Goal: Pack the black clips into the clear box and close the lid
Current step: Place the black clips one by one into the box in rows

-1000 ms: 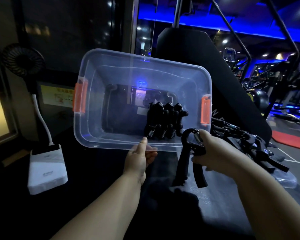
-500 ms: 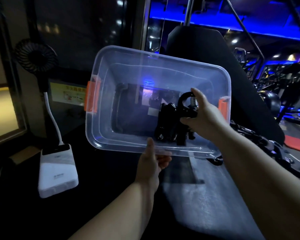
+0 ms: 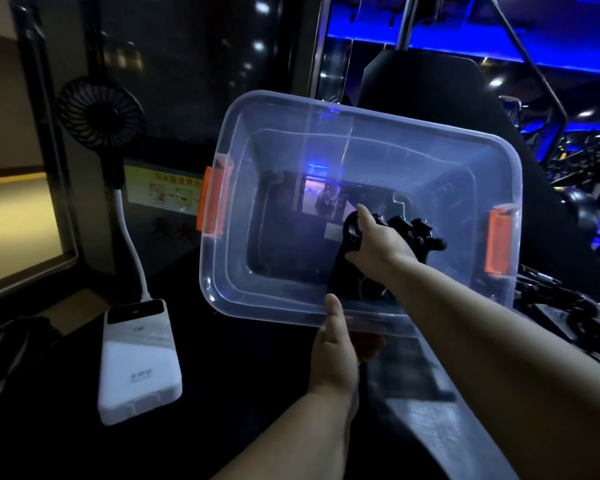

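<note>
Pinching the near rim of the clear, rigid plastic storage box [image 3: 222, 271] with the left hand [image 3: 336, 351], thumb over the lip, opening tipped toward the camera, orange latches [image 3: 213, 199] at either end. Reaching inside with the right hand [image 3: 378, 247], gripping a black spring-loaded clip [image 3: 350, 237] and holding it against the black clips [image 3: 421, 233] stacked at the low right end (count hard to tell in this dim light). More in a dark heap [image 3: 565, 306] outside, to the right. Probably light yet stiff and knobbly, prone to tangling; best taken by the coiled top or one handle. Thin, slick box wall, likely to flex in a one-handed hold.
</note>
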`<state>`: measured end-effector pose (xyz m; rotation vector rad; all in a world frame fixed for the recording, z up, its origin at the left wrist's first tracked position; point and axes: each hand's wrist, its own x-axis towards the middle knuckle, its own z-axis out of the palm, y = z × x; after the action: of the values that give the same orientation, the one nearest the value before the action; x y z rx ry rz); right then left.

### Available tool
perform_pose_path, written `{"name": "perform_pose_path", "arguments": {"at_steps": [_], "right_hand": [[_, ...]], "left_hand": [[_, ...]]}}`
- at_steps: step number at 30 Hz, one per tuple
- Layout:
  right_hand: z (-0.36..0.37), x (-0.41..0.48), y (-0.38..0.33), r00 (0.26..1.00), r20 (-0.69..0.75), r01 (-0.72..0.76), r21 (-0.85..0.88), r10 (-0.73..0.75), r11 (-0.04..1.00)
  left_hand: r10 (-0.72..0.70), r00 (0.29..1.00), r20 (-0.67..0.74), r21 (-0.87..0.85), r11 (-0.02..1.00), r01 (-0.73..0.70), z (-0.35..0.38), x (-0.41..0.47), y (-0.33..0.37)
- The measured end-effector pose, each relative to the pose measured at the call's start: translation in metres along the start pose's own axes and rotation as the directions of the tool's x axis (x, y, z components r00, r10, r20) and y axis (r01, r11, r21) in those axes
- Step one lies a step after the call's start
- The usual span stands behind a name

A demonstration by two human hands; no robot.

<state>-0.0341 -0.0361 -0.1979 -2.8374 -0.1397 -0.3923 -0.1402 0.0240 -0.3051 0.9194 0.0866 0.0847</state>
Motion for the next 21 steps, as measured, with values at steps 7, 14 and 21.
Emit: {"name": "perform_pose_path", "arguments": {"at_steps": [7,14,21], "right_hand": [[0.008,0.015,0.007,0.984,-0.151,0.046,-0.312,-0.097,0.949],[0.011,0.022,0.01,0.949,-0.24,0.054,-0.513,-0.204,0.856],[0.017,0.028,0.014,0.944,-0.05,0.263,-0.483,-0.327,0.835]], "left_hand": [[0.015,1.0,-0.009,-0.018,1.0,-0.015,0.0,-0.001,-0.002],[0.026,0.996,-0.085,-0.004,1.0,-0.026,-0.002,0.001,-0.008],[0.009,0.998,-0.054,0.01,1.0,-0.009,-0.003,0.004,-0.007]]}}
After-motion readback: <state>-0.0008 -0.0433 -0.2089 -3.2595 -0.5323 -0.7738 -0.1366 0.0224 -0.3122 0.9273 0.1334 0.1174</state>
